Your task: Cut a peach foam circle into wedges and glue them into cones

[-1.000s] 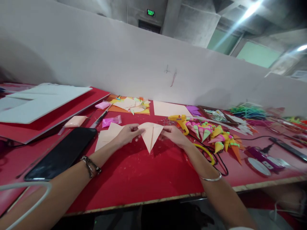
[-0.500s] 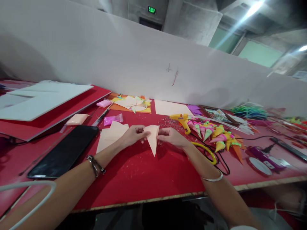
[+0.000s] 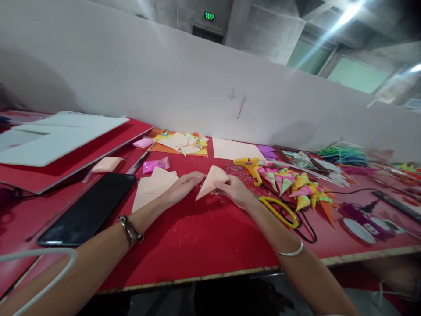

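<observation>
A peach paper cone [image 3: 212,181] is tilted over the red table, its point toward the lower left. My right hand [image 3: 237,191] grips it at the wide end, thumb in front. On the other side, my left hand [image 3: 183,188] has its fingers stretched out close to the cone's edge; whether the fingertips touch it I cannot tell. Peach paper sheets [image 3: 158,181] lie beside my left hand, partly hidden by the wrist. Yellow-handled scissors [image 3: 279,213] rest near my right forearm, partly covered by it.
A yellow glue gun [image 3: 251,166] lies beyond my right hand, next to several small decorated cones [image 3: 302,193]. A black phone [image 3: 90,208] is at the left, near white boards [image 3: 66,136]. Bagged pink clay [image 3: 155,165] and paper scraps [image 3: 180,141] sit farther back. A purple power strip [image 3: 365,219] is at right.
The cone has turned from pointing straight down to pointing lower left. My left hand has let go of its edge and straightened its fingers; my right hand keeps hold.
</observation>
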Demonstrator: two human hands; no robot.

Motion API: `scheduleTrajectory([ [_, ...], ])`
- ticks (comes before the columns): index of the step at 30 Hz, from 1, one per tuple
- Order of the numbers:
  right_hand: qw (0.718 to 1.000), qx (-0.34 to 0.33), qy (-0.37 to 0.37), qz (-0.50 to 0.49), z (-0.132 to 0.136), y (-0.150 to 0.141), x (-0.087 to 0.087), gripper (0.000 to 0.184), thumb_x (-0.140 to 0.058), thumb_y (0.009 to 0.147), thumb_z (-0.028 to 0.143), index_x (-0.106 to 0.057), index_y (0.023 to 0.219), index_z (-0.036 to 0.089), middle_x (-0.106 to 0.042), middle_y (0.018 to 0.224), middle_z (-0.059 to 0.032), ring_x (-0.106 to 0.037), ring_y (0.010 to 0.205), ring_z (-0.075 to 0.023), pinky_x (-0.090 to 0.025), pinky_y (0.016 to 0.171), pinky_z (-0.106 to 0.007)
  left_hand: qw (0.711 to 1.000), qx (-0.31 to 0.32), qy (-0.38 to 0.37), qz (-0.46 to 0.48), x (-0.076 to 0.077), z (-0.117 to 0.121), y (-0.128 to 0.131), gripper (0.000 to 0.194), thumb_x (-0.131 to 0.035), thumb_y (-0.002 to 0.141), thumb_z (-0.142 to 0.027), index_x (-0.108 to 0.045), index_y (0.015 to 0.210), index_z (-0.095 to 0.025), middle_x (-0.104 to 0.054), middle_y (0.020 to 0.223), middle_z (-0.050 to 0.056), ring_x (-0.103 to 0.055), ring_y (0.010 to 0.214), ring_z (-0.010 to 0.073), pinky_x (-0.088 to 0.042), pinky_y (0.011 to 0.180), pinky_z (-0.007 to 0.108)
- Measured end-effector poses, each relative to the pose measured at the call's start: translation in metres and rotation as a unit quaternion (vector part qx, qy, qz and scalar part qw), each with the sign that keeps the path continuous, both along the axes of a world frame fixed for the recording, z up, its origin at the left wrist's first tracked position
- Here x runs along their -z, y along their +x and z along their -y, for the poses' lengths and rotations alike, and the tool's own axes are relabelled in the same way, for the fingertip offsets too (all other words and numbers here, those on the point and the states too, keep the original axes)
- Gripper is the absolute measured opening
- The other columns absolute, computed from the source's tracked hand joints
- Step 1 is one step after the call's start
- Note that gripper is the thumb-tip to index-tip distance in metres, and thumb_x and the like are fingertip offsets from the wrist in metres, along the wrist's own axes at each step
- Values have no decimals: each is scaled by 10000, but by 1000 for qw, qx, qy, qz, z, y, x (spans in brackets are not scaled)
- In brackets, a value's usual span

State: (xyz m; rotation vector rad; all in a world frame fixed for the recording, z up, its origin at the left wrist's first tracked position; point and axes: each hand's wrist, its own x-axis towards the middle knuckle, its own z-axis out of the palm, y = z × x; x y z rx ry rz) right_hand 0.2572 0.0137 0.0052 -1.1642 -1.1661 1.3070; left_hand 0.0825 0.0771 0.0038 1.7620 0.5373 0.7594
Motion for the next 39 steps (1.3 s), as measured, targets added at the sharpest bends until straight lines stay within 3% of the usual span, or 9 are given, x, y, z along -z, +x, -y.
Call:
scheduleTrajectory([
  [5,997,25,-7,-69,3,-15,1,243,-670,649,276,-639,850,143,-664,801,-51,-625,662,-130,-477,654,-239,997,18,-54,54,3,-1,-2,398,-501,733,-477,-592,980,-178,-605,995,61,-530,943,220,-376,835,306],
  [10,988,121,41,-87,0,-18,6,222,-685,621,298,-631,770,142,-625,688,-15,-543,559,-86,-437,570,-227,972,8,-162,171,11,7,6,459,-609,662,-451,-532,1041,-204,-603,943,34,-555,820,157,-416,752,267],
  [13,983,154,61,-83,-1,-18,8,216,-693,604,308,-620,716,139,-587,640,3,-487,537,-72,-407,557,-225,977,-37,-147,149,8,17,12,457,-685,608,-371,-546,1005,-192,-625,888,18,-557,792,140,-419,730,241],
  [16,982,162,66,-64,-1,-18,8,226,-698,590,320,-604,688,140,-559,612,12,-464,533,-73,-396,564,-232,986,-94,-110,82,4,21,13,328,-670,625,-369,-601,870,-161,-648,789,11,-563,714,137,-422,652,230],
  [21,987,132,80,-34,1,-17,8,241,-680,614,341,-611,722,137,-567,641,-10,-469,555,-84,-394,559,-229,987,-134,-81,38,4,17,13,277,-634,649,-407,-643,637,-131,-642,607,13,-540,582,122,-404,591,231],
  [32,989,113,96,-5,3,-21,7,257,-684,614,308,-623,799,141,-613,731,-25,-505,573,-87,-412,565,-226,982,-165,-82,44,6,15,13,273,-621,670,-400,-583,603,-138,-558,534,-32,-471,521,78,-354,539,202],
  [39,985,132,106,41,5,-22,3,211,-663,633,317,-623,717,128,-581,609,-10,-486,530,-92,-406,525,-221,983,-168,-70,30,6,16,14,289,-621,662,-422,-581,610,-140,-550,551,-24,-454,531,87,-341,523,206],
])
